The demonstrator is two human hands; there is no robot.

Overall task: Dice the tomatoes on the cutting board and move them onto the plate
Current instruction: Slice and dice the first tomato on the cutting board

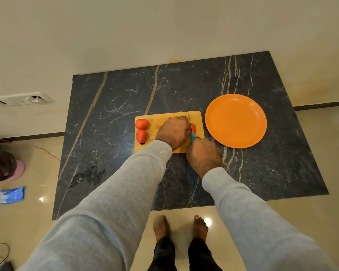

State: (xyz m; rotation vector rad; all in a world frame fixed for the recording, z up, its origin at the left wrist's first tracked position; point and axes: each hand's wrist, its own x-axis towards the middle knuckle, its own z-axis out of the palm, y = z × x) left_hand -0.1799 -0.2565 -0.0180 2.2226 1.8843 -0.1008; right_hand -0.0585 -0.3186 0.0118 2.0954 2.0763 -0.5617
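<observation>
A wooden cutting board (157,118) lies on the dark marble table. Two whole red tomatoes (142,123) (141,135) sit at its left edge. My left hand (173,132) is curled over a tomato in the middle of the board, hiding most of it. A cut red tomato piece (194,128) shows just right of the hand. My right hand (204,156) grips a knife (192,136) with a blue handle, its blade standing along the right side of my left hand. The orange plate (235,120) sits to the right of the board with nothing on it.
The marble table (110,133) stands against a pale wall, with bare surface left of and in front of the board. On the floor to the left lie a blue packet (11,195), a red cable (47,152) and a dark bag (0,165). My bare feet (179,227) are below the table's edge.
</observation>
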